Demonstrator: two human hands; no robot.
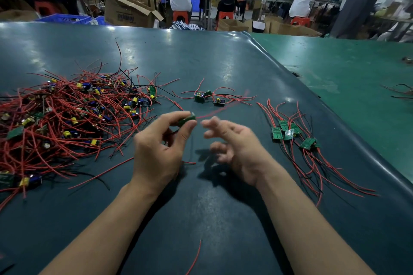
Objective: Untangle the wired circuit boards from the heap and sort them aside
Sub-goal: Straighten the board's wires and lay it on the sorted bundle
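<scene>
Left hand (161,140) pinching 1 small green circuit board (187,121) between thumb and fingertips, raised above the dark table (223,62), red wire (223,107) blurring away up and to the right. Right hand (232,147) just beside it, fingers loosely spread and half curled, gripping nothing visible, blurred. Best handled, by judgement, by keeping the pinch on the board edges rather than on the parts, running the free fingers along the wire to draw it straight, and pulling slowly so no lead snags or tears at its solder joint. Then laying it with leads pointing the same way as those already sorted. Heap (67,114) on the left: too tangled for a count, many boards with yellow and blue parts, red and black wires. Loose cluster (207,97) behind the hands: about 3 boards. Sorted group (292,134) on the right: roughly 6 boards, wires trailing toward the near edge. 1 stray red wire (195,257) near the bottom.
</scene>
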